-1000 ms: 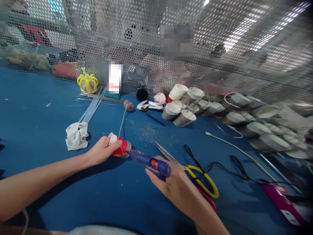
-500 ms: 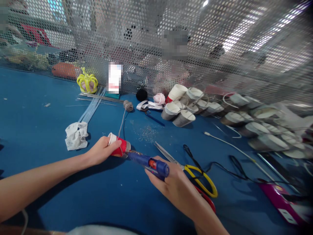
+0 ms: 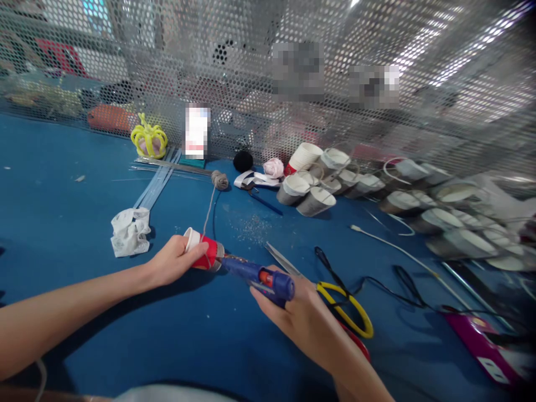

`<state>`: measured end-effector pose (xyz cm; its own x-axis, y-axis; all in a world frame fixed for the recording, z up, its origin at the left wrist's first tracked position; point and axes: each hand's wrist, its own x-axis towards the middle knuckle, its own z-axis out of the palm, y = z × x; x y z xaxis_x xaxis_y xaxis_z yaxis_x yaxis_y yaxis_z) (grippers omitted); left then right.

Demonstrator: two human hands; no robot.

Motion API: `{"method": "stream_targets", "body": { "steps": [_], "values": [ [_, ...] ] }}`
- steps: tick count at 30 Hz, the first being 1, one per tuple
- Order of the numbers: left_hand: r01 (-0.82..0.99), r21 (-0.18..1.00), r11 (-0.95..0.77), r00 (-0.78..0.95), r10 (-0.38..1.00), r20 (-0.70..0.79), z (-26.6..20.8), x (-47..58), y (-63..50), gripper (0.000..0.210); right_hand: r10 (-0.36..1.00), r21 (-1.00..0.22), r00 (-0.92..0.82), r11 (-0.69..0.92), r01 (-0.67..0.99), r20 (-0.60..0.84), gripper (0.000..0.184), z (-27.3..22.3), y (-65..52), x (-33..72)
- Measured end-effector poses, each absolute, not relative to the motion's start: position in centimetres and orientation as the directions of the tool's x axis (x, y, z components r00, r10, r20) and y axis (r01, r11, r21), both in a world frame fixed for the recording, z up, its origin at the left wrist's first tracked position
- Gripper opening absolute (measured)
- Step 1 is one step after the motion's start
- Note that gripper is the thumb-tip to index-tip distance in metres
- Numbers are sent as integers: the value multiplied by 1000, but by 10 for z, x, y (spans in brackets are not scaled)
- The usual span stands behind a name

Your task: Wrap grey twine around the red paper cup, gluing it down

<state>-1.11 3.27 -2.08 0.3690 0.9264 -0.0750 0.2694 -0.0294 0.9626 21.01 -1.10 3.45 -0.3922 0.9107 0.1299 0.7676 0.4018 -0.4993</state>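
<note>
My left hand (image 3: pixel 173 259) is closed around a red paper cup (image 3: pixel 213 249) tipped on its side, its white rim to the left. Grey yarn is wound about the cup's base end, and a strand (image 3: pixel 208 215) runs up to a small grey yarn ball (image 3: pixel 219 180). In my right hand (image 3: pixel 299 312) is a blue hot glue gun (image 3: pixel 255 276), gripped by its handle. Its nozzle points left, at or very near the yarn-wrapped end of the cup; whether it touches I cannot tell. Scissors (image 3: pixel 347 307) with yellow and red handles lie partly behind my right hand.
Several grey-wrapped cups (image 3: pixel 316 202) crowd the right and back right. A crumpled white wrapper (image 3: pixel 130 231), glue sticks (image 3: pixel 161 181) and a yellow crown-like piece (image 3: pixel 149 138) are on the left. Black cord (image 3: pixel 377 282) trails to a purple box (image 3: pixel 473 340). Perforated metal mesh (image 3: pixel 251 72) borders the back.
The glue gun and my right hand have shifted slightly right, and the nozzle has moved a little along the cup's end. My left hand still holds the cup in nearly the same spot.
</note>
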Motion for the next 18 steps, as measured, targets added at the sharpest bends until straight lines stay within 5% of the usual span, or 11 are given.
{"method": "stream_targets", "body": {
  "steps": [11,18],
  "values": [
    [348,929,-128,403,915,-25,-20,-13,31,41,900,-471,-374,437,766,225,7,28,-8,214],
    [375,908,-189,432,902,9,-17,-13,30,40,929,-505,-360,350,789,82,11,35,-9,212]
  ]
}}
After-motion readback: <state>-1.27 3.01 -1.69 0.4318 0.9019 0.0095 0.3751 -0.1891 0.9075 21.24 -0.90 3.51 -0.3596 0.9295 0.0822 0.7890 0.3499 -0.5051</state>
